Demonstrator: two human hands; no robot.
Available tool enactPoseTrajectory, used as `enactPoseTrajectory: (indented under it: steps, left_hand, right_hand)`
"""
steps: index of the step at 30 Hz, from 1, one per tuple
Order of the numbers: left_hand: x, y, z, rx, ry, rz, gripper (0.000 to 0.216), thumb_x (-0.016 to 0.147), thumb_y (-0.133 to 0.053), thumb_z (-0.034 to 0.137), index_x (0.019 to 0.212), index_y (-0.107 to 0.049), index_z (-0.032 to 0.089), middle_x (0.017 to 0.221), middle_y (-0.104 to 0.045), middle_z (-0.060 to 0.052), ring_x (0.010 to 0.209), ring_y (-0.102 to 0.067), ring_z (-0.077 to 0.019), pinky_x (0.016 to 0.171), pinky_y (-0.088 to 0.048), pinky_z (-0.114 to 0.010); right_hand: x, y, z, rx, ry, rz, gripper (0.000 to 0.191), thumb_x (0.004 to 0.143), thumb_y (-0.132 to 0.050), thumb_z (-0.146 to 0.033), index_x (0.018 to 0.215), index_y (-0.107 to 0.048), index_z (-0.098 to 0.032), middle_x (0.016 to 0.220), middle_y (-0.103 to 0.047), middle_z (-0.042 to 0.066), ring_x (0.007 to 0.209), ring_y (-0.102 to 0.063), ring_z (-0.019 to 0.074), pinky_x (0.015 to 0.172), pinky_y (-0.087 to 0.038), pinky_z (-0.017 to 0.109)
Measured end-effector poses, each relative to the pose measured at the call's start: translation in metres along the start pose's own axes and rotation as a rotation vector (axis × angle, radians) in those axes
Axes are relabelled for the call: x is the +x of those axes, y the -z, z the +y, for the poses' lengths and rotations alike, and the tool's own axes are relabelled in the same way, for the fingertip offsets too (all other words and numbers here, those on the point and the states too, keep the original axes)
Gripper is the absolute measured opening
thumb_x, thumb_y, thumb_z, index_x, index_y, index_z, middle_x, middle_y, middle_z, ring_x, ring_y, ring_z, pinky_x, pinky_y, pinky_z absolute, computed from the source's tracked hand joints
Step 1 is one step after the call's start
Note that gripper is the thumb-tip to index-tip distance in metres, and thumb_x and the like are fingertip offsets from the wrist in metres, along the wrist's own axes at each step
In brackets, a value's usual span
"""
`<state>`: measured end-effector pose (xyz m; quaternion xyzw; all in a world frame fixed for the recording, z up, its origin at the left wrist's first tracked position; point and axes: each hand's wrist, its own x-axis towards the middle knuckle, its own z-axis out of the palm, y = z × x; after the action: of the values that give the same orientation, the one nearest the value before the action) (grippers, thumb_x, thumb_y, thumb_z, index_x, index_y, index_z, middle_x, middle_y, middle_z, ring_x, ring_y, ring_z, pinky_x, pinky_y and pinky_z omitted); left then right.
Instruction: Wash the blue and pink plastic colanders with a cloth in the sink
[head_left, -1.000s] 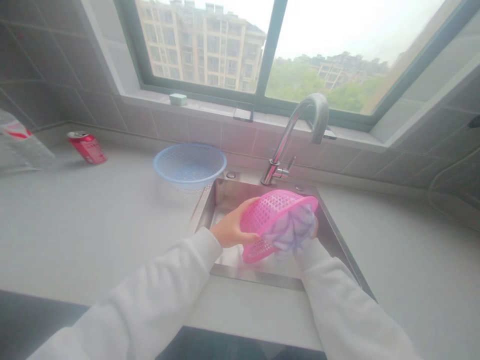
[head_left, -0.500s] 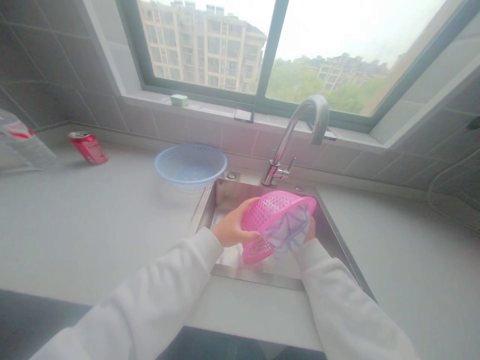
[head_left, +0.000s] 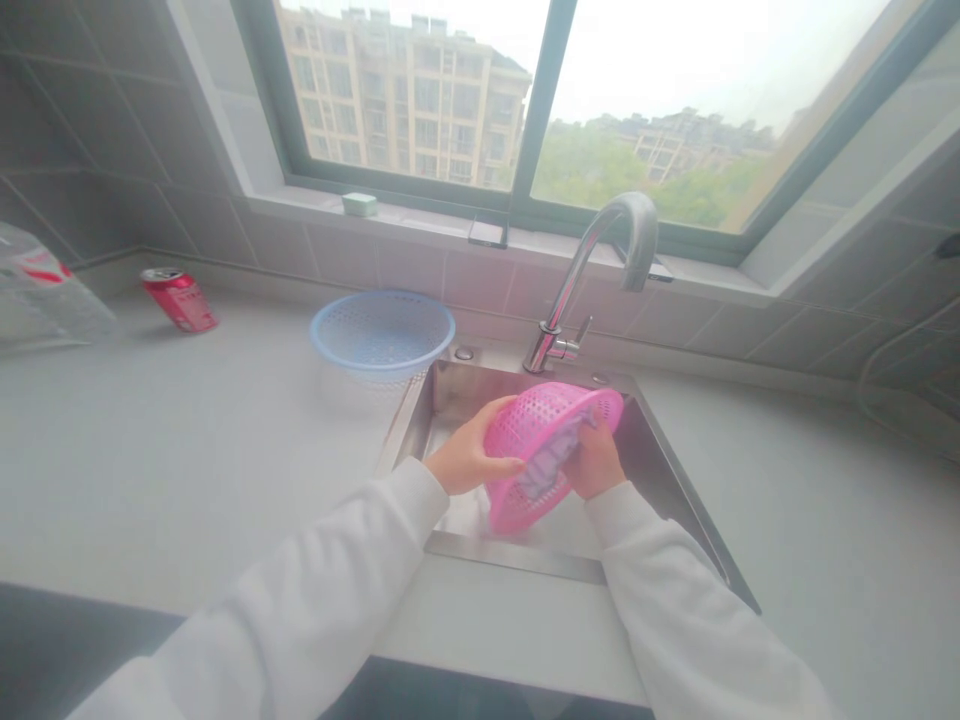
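Observation:
Tilted on its side over the sink (head_left: 517,552) is a pink plastic basket (head_left: 529,422) with a pattern of holes. My left hand (head_left: 474,448) grips its left side, thumb over the near rim and fingers around the outside. Inside the basket, my right hand (head_left: 596,460) presses a pale, purplish-grey cloth (head_left: 553,462) against the inner wall. The fingertips of the right hand are partly hidden by the cloth and its own back. The faucet (head_left: 637,240) curves above, behind the basket.
A blue basket (head_left: 382,368) stands on the counter left of the sink. Farther left are a red can (head_left: 182,303) and a clear plastic package (head_left: 49,290). A pale green block (head_left: 360,205) sits on the windowsill.
My right hand has come round from behind the cloth and pushed it deeper into the pink basket. The left hand keeps its hold, and the basket has turned slightly.

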<state>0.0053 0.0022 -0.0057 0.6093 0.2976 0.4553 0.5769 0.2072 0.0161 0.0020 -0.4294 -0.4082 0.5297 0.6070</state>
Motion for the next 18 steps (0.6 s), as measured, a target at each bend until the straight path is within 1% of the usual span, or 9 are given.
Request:
enactPoseTrajectory:
  steps: [1, 3, 5, 6, 8, 11, 13, 15, 18]
  left_hand:
    - [0.001, -0.002, -0.002, -0.074, 0.028, 0.023, 0.092, 0.065, -0.087, 0.034, 0.146, -0.044, 0.022, 0.15, -0.051, -0.018, 0.135, -0.052, -0.0368, 0.114, -0.041, -0.054]
    - [0.004, -0.004, -0.005, -0.179, 0.111, 0.087, 0.091, 0.066, -0.084, 0.035, 0.145, -0.042, 0.018, 0.14, -0.058, -0.02, 0.126, -0.059, -0.036, 0.107, -0.047, -0.053]
    - [0.006, -0.005, -0.006, -0.194, 0.177, 0.16, 0.093, 0.067, -0.082, 0.036, 0.146, -0.039, 0.013, 0.133, -0.061, -0.022, 0.12, -0.063, -0.0361, 0.103, -0.049, -0.053]
    - [0.006, -0.004, -0.006, -0.182, 0.187, 0.182, 0.093, 0.067, -0.081, 0.036, 0.145, -0.038, 0.011, 0.132, -0.061, -0.022, 0.119, -0.063, -0.0364, 0.102, -0.05, -0.053]
    - [0.005, -0.003, -0.004, -0.136, 0.144, 0.17, 0.093, 0.067, -0.081, 0.036, 0.146, -0.038, 0.012, 0.136, -0.059, -0.022, 0.123, -0.061, -0.037, 0.105, -0.048, -0.053]
    - [0.0, -0.003, 0.003, 0.03, -0.005, 0.053, 0.095, 0.066, -0.085, 0.034, 0.148, -0.039, 0.019, 0.149, -0.051, -0.019, 0.136, -0.051, -0.0374, 0.115, -0.041, -0.053]
    - [-0.004, -0.004, 0.008, 0.157, -0.072, -0.014, 0.098, 0.065, -0.087, 0.033, 0.15, -0.039, 0.022, 0.155, -0.046, -0.017, 0.142, -0.045, -0.0377, 0.12, -0.034, -0.054]
    - [-0.006, -0.005, 0.012, 0.22, -0.101, -0.04, 0.101, 0.064, -0.087, 0.034, 0.152, -0.037, 0.023, 0.157, -0.044, -0.017, 0.144, -0.042, -0.0385, 0.121, -0.031, -0.055]
    - [-0.008, -0.003, 0.013, 0.264, -0.141, -0.032, 0.103, 0.063, -0.087, 0.035, 0.152, -0.037, 0.021, 0.156, -0.045, -0.017, 0.144, -0.043, -0.0397, 0.122, -0.03, -0.056]
  right_hand:
    - [-0.002, -0.002, 0.001, -0.075, 0.005, -0.052, 0.031, 0.062, -0.068, -0.024, 0.091, -0.058, -0.027, 0.073, -0.061, -0.006, 0.065, -0.057, 0.0161, 0.066, -0.051, 0.031]
    - [-0.008, -0.008, 0.005, -0.319, -0.002, -0.257, 0.035, 0.06, -0.066, -0.017, 0.094, -0.062, -0.025, 0.08, -0.064, -0.004, 0.074, -0.061, 0.0172, 0.075, -0.051, 0.032]
    - [-0.015, -0.014, 0.008, -0.558, -0.018, -0.466, 0.041, 0.057, -0.063, -0.012, 0.096, -0.067, -0.022, 0.091, -0.069, -0.001, 0.087, -0.063, 0.0204, 0.085, -0.051, 0.035]
    - [-0.016, -0.015, 0.009, -0.627, -0.028, -0.527, 0.042, 0.055, -0.063, -0.011, 0.095, -0.069, -0.022, 0.093, -0.07, 0.0, 0.09, -0.064, 0.0216, 0.087, -0.051, 0.036]
    - [-0.015, -0.015, 0.008, -0.596, -0.039, -0.504, 0.039, 0.056, -0.064, -0.013, 0.094, -0.069, -0.022, 0.089, -0.07, 0.0, 0.087, -0.065, 0.0219, 0.086, -0.052, 0.036]
    - [-0.007, -0.009, 0.002, -0.247, 0.008, -0.233, 0.039, 0.065, -0.07, -0.025, 0.104, -0.066, -0.027, 0.091, -0.071, -0.001, 0.084, -0.068, 0.0222, 0.082, -0.056, 0.039]
    - [-0.004, -0.006, -0.001, -0.069, 0.042, -0.123, 0.045, 0.07, -0.073, -0.035, 0.114, -0.063, -0.03, 0.103, -0.073, 0.001, 0.093, -0.07, 0.0253, 0.087, -0.057, 0.044]
    - [-0.005, -0.007, 0.001, -0.088, 0.025, -0.18, 0.051, 0.069, -0.079, -0.039, 0.117, -0.064, -0.03, 0.114, -0.073, 0.005, 0.107, -0.069, 0.0297, 0.095, -0.056, 0.049]
    - [-0.009, -0.013, 0.013, -0.328, 0.023, -0.389, 0.062, 0.059, -0.088, -0.035, 0.118, -0.068, -0.027, 0.123, -0.072, 0.011, 0.12, -0.065, 0.0348, 0.105, -0.051, 0.054]
